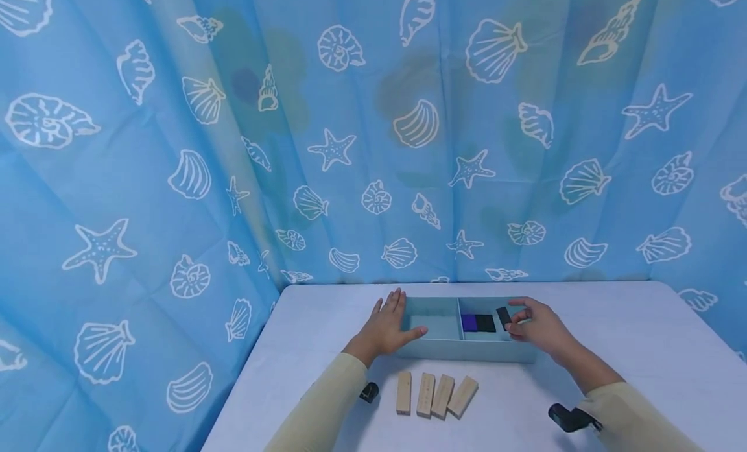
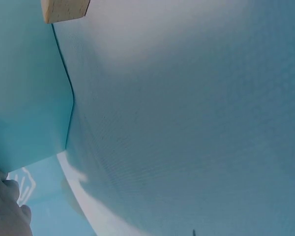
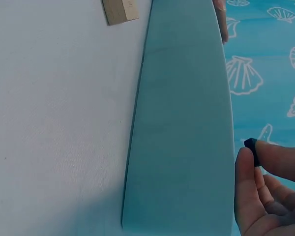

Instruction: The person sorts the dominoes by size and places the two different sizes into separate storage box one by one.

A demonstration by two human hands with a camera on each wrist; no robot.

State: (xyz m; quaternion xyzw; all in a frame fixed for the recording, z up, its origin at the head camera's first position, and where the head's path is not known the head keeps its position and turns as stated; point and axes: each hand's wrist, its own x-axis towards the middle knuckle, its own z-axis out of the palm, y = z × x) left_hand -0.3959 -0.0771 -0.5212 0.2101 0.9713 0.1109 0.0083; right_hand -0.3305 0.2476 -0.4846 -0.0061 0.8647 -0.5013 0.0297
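Note:
A light blue-green box [image 1: 467,351] with a divider stands on the white table. My right hand [image 1: 539,325] pinches a small black block [image 1: 503,318] between thumb and fingers over the right compartment; the right wrist view also shows this black block [image 3: 252,150] at the fingertips. In that compartment lie a purple block [image 1: 469,323] and another black block [image 1: 485,323], side by side against the divider. My left hand [image 1: 385,329] rests on the box's left end, fingers straight and thumb over the front rim. Only part of the left hand [image 2: 7,206] shows in the left wrist view.
Several wooden blocks [image 1: 433,396] lie in a row on the table [image 1: 315,329] in front of the box. Behind the table hangs a blue curtain [image 1: 373,147] with white shells and starfish. Black wrist devices [image 1: 569,418] are worn at the sleeves.

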